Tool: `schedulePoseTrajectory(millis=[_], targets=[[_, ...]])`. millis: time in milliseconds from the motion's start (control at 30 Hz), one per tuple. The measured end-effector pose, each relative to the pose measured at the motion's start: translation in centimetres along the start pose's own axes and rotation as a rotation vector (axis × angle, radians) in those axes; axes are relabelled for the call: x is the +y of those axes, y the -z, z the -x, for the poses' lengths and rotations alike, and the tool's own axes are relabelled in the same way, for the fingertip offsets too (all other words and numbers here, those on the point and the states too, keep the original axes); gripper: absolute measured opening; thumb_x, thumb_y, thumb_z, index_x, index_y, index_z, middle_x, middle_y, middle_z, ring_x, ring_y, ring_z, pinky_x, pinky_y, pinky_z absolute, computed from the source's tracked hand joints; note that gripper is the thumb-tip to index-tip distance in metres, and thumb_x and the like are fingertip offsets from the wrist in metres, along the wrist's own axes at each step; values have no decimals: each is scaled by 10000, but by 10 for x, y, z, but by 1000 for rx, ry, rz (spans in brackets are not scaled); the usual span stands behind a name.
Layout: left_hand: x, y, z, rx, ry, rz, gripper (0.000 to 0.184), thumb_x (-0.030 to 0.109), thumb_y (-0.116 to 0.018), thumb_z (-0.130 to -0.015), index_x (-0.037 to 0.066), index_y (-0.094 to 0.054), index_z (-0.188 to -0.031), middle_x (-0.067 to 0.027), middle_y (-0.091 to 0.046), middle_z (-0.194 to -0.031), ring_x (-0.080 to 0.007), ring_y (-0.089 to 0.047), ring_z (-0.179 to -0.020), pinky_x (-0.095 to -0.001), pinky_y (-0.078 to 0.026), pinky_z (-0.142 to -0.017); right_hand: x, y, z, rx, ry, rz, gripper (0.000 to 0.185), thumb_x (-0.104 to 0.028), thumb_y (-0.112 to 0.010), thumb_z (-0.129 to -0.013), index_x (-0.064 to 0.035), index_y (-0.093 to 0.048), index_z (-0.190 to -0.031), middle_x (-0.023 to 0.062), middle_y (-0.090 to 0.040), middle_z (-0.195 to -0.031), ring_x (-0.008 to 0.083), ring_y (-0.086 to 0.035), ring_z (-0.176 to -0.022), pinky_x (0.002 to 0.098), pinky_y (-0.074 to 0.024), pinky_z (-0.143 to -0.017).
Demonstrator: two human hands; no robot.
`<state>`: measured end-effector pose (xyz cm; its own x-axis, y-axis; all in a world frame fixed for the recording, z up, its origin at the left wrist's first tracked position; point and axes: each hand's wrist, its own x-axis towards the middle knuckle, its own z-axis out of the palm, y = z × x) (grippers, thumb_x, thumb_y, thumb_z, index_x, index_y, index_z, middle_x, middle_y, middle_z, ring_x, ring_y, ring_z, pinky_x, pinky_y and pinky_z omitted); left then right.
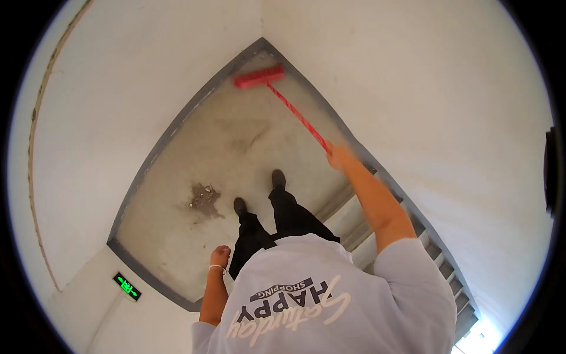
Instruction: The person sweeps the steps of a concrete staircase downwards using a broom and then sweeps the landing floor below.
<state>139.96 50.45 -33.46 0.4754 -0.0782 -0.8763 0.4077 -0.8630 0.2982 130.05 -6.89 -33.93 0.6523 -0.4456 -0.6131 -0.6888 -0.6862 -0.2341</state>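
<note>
My right hand [341,156] is closed around the upper end of a red, striped broom handle [299,117]. The broom's red head [259,76] rests on the floor close to the far corner of the landing, slightly blurred. By my left side hangs my left hand [220,256], fingers curled in, with a pale band on the wrist; nothing shows in it. A small heap of dark dirt and light scraps [204,199] lies on the floor [177,171], ahead of the left hand and left of my shoes.
Grey skirting [171,131] runs along the white walls that meet at the far corner. Stairs [436,253] lead down on my right, beside my right arm. A green exit sign [127,286] is low on the left wall. My dark shoes [278,179] stand mid-landing.
</note>
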Motion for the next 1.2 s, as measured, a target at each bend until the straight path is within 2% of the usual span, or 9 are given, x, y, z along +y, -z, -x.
schedulePoseTrajectory(millis=[100, 200, 467, 567, 600, 667, 867, 1000, 1200], targets=[[0, -4, -19, -9, -28, 68, 295, 244, -615, -789, 7, -656, -959, -109, -664, -719, -179, -632, -644, -308, -502, -620, 36, -12, 56, 40, 96, -110, 532, -228, -477, -896, -137, -342, -1403, 235, -636, -857, 414, -607, -823, 495, -472, -734], [10, 4, -31, 5, -60, -37, 289, 232, -627, -795, 22, -651, -994, -110, -665, -755, -175, -624, -648, -316, -503, -622, 15, 47, 65, -65, 8, 8, 506, -232, -474, -895, -138, -375, -1382, 226, -643, -888, 412, -614, -858, 500, -481, -749], [26, 1, -3, 77, 15, 165, 268, 227, -621, -821, 36, -649, -1007, -65, -636, -731, -138, -599, -647, -277, -482, -578, 3, 114, -134, 36, 91, 228, 324, -194, -490, -878, -53, -521, -1168, 211, -649, -946, 384, -625, -897, 492, -490, -760], [6, -10, 9, 75, 59, 213, 268, 230, -622, -824, 31, -649, -1002, -58, -632, -711, -138, -596, -629, -278, -482, -570, -1, 114, -150, -58, 109, 172, 417, -239, -485, -918, -79, -445, -1301, 218, -636, -916, 395, -611, -888, 472, -477, -786], [-2, -13, 13, 53, 79, 205, 272, 231, -623, -820, 27, -649, -998, -60, -638, -706, -141, -599, -623, -282, -486, -575, 8, 106, -139, -62, 102, 174, 417, -239, -485, -918, -79, -445, -1301, 218, -636, -916, 395, -611, -888, 472, -477, -786], [-24, -28, 1, 22, 76, 104, 282, 241, -629, -804, 20, -654, -979, -79, -656, -701, -156, -615, -613, -296, -501, -599, 36, 87, -115, -74, 80, -273, 381, -251, -475, -922, -90, -476, -1268, 198, -636, -872, 391, -611, -847, 455, -482, -752], [4, -28, -21, 31, 3, 63, 280, 258, -629, -796, 43, -665, -972, -103, -664, -691, -181, -635, -622, -312, -513, -623, 50, 121, 33, -107, 64, 30, 444, -244, -474, -910, -110, -446, -1333, 240, -633, -940, 401, -613, -851, 429, -484, -770], [26, -22, -38, 66, -25, 150, 280, 240, -628, -802, 43, -659, -1000, -100, -673, -745, -169, -630, -649, -311, -510, -616, 48, 132, 124, -81, -5, -70, 472, -243, -493, -909, -149, -409, -1364, 253, -625, -869, 432, -596, -830, 500, -467, -722], [43, -16, -60, 34, -55, 138, 279, 228, -627, -810, 36, -655, -1011, -95, -670, -775, -164, -626, -678, -303, -505, -646, -10, 161, 107, -23, -31, -14, 487, -224, -481, -912, -123, -385, -1378, 244, -623, -830, 431, -594, -797, 490, -469, -715]])
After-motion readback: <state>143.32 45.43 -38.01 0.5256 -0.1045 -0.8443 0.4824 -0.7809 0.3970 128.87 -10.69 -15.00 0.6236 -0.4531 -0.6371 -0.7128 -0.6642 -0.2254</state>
